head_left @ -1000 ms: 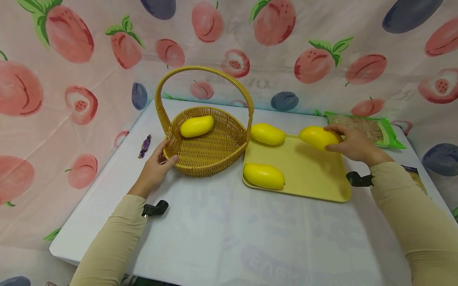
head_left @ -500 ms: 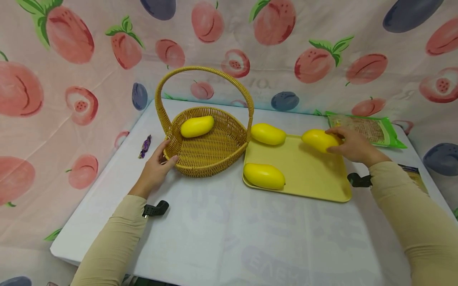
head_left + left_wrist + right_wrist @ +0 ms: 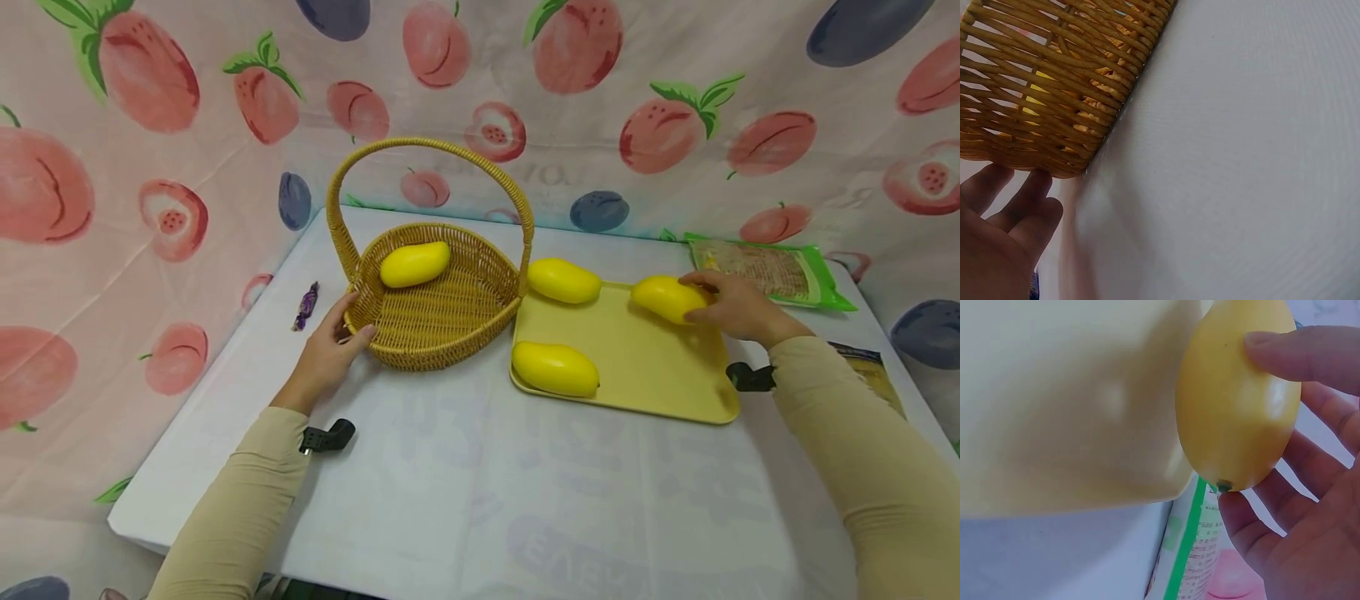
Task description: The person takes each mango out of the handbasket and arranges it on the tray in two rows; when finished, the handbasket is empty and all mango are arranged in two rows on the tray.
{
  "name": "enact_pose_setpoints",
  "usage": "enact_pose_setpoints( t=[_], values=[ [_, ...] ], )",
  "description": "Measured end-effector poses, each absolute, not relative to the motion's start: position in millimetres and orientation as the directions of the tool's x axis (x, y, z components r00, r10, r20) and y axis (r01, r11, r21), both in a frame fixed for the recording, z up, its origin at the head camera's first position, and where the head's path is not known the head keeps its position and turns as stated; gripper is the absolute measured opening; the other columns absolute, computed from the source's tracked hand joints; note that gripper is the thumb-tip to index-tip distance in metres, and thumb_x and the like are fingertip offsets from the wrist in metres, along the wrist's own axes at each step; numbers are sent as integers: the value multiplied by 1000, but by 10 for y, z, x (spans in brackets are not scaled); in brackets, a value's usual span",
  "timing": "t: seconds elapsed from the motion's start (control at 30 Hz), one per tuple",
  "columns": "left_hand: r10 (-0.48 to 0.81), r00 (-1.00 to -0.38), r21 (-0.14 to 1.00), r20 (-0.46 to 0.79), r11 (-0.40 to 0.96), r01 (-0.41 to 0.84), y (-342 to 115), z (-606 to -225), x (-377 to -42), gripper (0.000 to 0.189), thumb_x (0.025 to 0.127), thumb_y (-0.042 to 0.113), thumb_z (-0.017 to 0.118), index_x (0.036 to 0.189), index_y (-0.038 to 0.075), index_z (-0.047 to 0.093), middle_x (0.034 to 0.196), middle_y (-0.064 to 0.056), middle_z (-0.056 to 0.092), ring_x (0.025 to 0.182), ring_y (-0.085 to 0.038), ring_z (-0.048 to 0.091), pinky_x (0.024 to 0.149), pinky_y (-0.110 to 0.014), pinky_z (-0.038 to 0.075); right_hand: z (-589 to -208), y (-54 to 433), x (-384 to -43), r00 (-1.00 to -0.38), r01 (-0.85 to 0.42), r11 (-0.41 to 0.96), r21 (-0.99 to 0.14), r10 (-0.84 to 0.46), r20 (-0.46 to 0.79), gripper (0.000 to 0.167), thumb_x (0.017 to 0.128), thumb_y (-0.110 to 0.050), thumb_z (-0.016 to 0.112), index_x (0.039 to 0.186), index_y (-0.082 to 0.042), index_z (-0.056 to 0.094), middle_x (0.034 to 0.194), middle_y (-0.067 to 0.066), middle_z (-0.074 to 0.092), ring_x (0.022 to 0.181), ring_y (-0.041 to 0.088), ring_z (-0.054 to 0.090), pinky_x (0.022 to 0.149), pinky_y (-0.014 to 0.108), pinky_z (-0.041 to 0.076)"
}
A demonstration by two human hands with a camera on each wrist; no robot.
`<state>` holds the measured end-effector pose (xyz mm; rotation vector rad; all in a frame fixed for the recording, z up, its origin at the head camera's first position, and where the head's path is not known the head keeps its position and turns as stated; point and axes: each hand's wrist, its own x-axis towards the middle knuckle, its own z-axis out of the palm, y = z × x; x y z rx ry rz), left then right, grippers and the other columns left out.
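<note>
My right hand (image 3: 738,307) grips a yellow mango (image 3: 667,298) over the far right part of the yellow tray (image 3: 637,367). In the right wrist view the thumb lies across the mango (image 3: 1238,400) and the fingers are on its other side; its dark stem end shows. My left hand (image 3: 324,354) rests against the left end of the wicker basket (image 3: 427,325). Its fingertips (image 3: 1038,181) touch the woven outer wall in the left wrist view. Inside the basket lies one mango (image 3: 415,264). Another mango (image 3: 555,368) sits at the tray's near left corner, and one more mango (image 3: 564,280) at its far left corner.
The basket's tall handle (image 3: 431,143) arches above it. A wrapped purple candy (image 3: 305,307) lies left of the basket. At the back right is a green-edged food packet (image 3: 772,271); another packet (image 3: 870,375) is partly hidden by my right sleeve. A fruit-print cloth (image 3: 570,125) hangs behind the table.
My right hand has lowered slightly toward the tray with the mango. The left hand, the basket and the other mangoes keep their places.
</note>
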<state>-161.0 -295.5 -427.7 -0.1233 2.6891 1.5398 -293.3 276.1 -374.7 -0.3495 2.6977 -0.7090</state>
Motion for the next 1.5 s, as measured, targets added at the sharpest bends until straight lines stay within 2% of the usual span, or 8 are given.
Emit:
enact_pose_setpoints(
  t=[0.43, 0.8, 1.13, 1.37, 1.5],
  values=[
    [-48, -996, 858, -74, 506, -88, -2951, -4268, -1602, 71, 102, 39, 57, 161, 31, 19, 162, -15, 26, 137, -40, 40, 110, -59, 31, -3836, 2804, -2980, -907, -167, 829, -533, -341, -246, 66, 92, -22, 71, 145, 3, 41, 141, 35, 40, 120, 48, 40, 104, 64, 31],
    [-48, -996, 860, -76, 502, -90, -2949, -4272, -1602, 71, 102, 41, 57, 161, 32, 19, 162, -15, 25, 137, -40, 39, 110, -59, 31, -3824, 2824, -3010, -906, -111, 840, -531, -305, -294, 64, 96, -25, 67, 149, -2, 41, 151, 36, 28, 130, 51, 32, 107, 68, 24],
    [-56, -997, 854, -61, 514, -81, -2939, -4271, -1599, 70, 102, 39, 57, 161, 31, 20, 161, -15, 26, 136, -40, 41, 109, -59, 32, -3792, 2842, -3004, -923, -134, 852, -506, -293, -249, 61, 96, -22, 66, 147, 2, 43, 150, 37, 31, 134, 54, 29, 107, 69, 24],
    [-56, -997, 848, -61, 523, -81, -2939, -4266, -1598, 70, 103, 40, 56, 161, 31, 20, 162, -16, 26, 136, -40, 41, 109, -59, 32, -3810, 2834, -2999, -931, -124, 850, -513, -279, -237, 70, 94, -34, 70, 147, 3, 42, 146, 39, 34, 130, 53, 33, 106, 68, 26],
    [-54, -996, 852, -73, 516, -90, -2938, -4263, -1593, 70, 103, 40, 56, 161, 32, 19, 162, -15, 25, 137, -41, 39, 110, -60, 31, -3825, 2831, -3000, -936, -124, 844, -521, -274, -220, 70, 95, -33, 69, 147, 4, 41, 146, 38, 35, 131, 53, 33, 107, 67, 26]
  ],
)
